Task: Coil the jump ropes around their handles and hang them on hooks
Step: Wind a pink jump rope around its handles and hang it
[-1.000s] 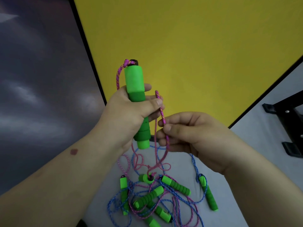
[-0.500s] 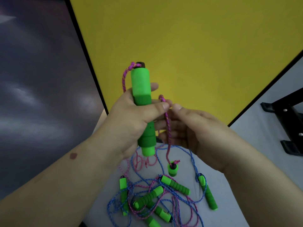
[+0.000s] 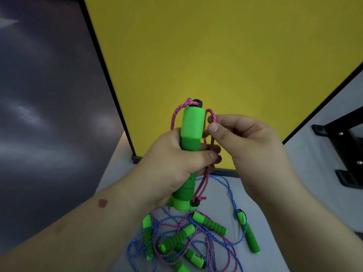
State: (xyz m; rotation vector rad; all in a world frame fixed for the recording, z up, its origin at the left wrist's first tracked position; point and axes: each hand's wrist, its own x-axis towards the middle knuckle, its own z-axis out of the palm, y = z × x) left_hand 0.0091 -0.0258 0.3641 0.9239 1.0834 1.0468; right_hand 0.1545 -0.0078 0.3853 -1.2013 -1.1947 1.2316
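A: Gripping the green handle (image 3: pixel 191 132) upright in the left hand (image 3: pixel 172 163), fingers curling right round the foam, thumb pressing across the front.

B: And pinching the pink rope (image 3: pixel 211 146) up by the right hand (image 3: pixel 245 146), thumb and forefinger closing on a small loop just beside the handle's top end.

A: Running from the black cap at the top, arcing down the handle's left side behind the left hand. Hanging too in a doubled strand to the right of the handle, from the pinch down past the left fingertips.

B: Dangling at the bottom there: the second handle (image 3: pixel 193 205), only its end and a black cap showing, tucking in just beside the base of the gripped one.

A: Lying below on the pale floor (image 3: pixel 275 203), a tangled pile of ropes (image 3: pixel 176 238), blue and pink cords crossing over several more green handles.

B: Standing behind it all, a yellow panel (image 3: pixel 216 55) with a dark edge, a dark wall (image 3: pixel 49 95) to the left, a black rack (image 3: pixel 345 150) peeking in at the right.
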